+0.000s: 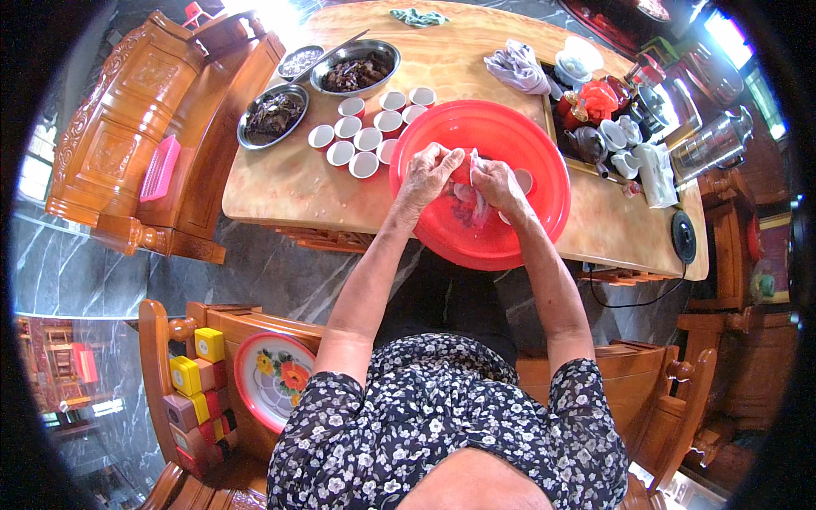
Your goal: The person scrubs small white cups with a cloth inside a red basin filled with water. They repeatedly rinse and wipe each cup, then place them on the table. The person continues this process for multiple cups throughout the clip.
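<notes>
A large red plastic basin (pixel 542 229) sits at the near edge of the table, partly overhanging it. Above its middle, my left hand (pixel 430 172) grips a small red cup (pixel 463 167) on its side. My right hand (pixel 500 185) pinches a wet whitish cloth (pixel 478 207) against that cup's rim, and the cloth's loose end hangs down into the basin. Another red-and-white cup (pixel 523 181) lies in the basin beside my right hand, partly hidden by it. Left of the basin, several red cups with white insides (pixel 368 139) stand upright in a cluster on the tabletop.
Steel bowls of dark food (pixel 356 71) are at the back left, with chopsticks (pixel 331 54) across one. A tea tray (pixel 561 143) crowded with teaware lies right, near a steel kettle (pixel 714 145) and a corded black hotplate (pixel 683 237). A crumpled cloth (pixel 517 67) lies behind the basin.
</notes>
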Demonstrator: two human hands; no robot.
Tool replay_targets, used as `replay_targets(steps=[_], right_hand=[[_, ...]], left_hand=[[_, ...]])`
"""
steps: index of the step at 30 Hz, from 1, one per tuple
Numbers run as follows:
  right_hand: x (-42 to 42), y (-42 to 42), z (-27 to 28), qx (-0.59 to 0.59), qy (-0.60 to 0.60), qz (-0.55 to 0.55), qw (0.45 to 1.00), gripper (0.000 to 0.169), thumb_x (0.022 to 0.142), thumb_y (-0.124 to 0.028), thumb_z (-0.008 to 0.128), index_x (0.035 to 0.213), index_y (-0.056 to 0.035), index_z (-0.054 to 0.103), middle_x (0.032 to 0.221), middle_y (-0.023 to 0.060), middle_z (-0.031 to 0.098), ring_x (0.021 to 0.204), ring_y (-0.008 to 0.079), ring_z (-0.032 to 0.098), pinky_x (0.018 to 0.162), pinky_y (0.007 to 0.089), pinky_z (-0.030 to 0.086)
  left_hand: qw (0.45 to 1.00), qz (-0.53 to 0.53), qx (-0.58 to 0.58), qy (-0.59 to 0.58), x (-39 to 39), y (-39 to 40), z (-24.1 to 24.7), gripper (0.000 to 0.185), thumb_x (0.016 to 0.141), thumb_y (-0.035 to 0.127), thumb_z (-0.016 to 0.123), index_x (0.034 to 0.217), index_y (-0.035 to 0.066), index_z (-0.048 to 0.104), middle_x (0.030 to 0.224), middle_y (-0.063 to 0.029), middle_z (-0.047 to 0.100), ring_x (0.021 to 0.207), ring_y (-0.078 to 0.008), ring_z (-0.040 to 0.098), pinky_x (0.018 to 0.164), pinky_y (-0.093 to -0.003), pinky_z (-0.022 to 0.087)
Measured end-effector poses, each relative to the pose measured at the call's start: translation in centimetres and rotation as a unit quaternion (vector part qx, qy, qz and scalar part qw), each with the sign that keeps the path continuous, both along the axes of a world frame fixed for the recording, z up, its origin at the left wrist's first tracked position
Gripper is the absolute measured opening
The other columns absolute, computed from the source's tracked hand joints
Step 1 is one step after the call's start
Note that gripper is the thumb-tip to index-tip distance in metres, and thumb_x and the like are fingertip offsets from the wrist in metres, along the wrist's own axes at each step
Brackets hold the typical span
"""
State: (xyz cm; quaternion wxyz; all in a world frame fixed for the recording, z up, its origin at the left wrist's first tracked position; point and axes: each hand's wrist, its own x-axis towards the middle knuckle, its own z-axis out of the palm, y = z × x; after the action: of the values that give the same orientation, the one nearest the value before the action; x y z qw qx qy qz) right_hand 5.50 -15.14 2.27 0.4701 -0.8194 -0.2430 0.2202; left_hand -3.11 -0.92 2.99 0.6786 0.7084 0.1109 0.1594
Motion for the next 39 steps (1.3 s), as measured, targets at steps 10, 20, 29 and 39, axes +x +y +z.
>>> replay_targets(steps=[10, 20, 29, 39], right_hand=[[-1.0, 0.0, 1.1, -0.106, -0.319, -0.010, 0.942, 0.033, 0.086, -0.036, 0.054, 0.097, -0.0052, 0.054, 0.077, 0.0193, 0.064, 0.075, 0.0378, 0.063, 0.068, 0.0459, 0.049], [-1.5, 0.3, 2.0, 0.040, -0.436, 0.017, 0.899, 0.023, 0.080, -0.019, 0.061, 0.098, -0.0069, 0.053, 0.088, 0.0159, 0.062, 0.084, 0.0341, 0.062, 0.071, 0.0427, 0.049], [-0.6, -0.1, 0.7, -0.016, -0.276, -0.030, 0.961, 0.024, 0.084, -0.027, 0.053, 0.088, -0.0030, 0.055, 0.073, 0.0200, 0.062, 0.074, 0.0393, 0.062, 0.066, 0.0463, 0.049], [0.9, -0.2, -1.6, 0.059, 0.024, -0.022, 0.998, 0.027, 0.084, -0.025, 0.051, 0.070, -0.0022, 0.056, 0.064, 0.0138, 0.060, 0.064, 0.0222, 0.064, 0.061, 0.0373, 0.049]], left_hand=[[0.996, -0.069, -0.018, 0.052, 0.9, 1.2, -1.8, 0.041, 0.089, 0.042, 0.055, 0.085, 0.002, 0.064, 0.070, -0.0048, 0.059, 0.066, -0.0128, 0.056, 0.059, -0.0298, 0.046], [0.927, 0.004, 0.185, -0.327, 2.8, 0.5, -3.7, 0.043, 0.088, 0.044, 0.057, 0.084, 0.002, 0.063, 0.060, -0.0004, 0.054, 0.047, -0.0086, 0.049, 0.043, -0.0242, 0.040], [0.997, -0.073, -0.014, 0.014, 0.3, 0.2, -0.2, 0.027, 0.087, 0.028, 0.065, 0.082, 0.003, 0.057, 0.063, -0.0011, 0.056, 0.048, -0.0071, 0.049, 0.042, -0.0227, 0.040], [0.995, -0.058, 0.045, -0.070, -0.1, -0.4, -0.2, 0.034, 0.078, 0.017, 0.074, 0.101, 0.004, 0.053, 0.078, -0.0039, 0.059, 0.070, -0.0085, 0.056, 0.062, -0.0236, 0.049]])
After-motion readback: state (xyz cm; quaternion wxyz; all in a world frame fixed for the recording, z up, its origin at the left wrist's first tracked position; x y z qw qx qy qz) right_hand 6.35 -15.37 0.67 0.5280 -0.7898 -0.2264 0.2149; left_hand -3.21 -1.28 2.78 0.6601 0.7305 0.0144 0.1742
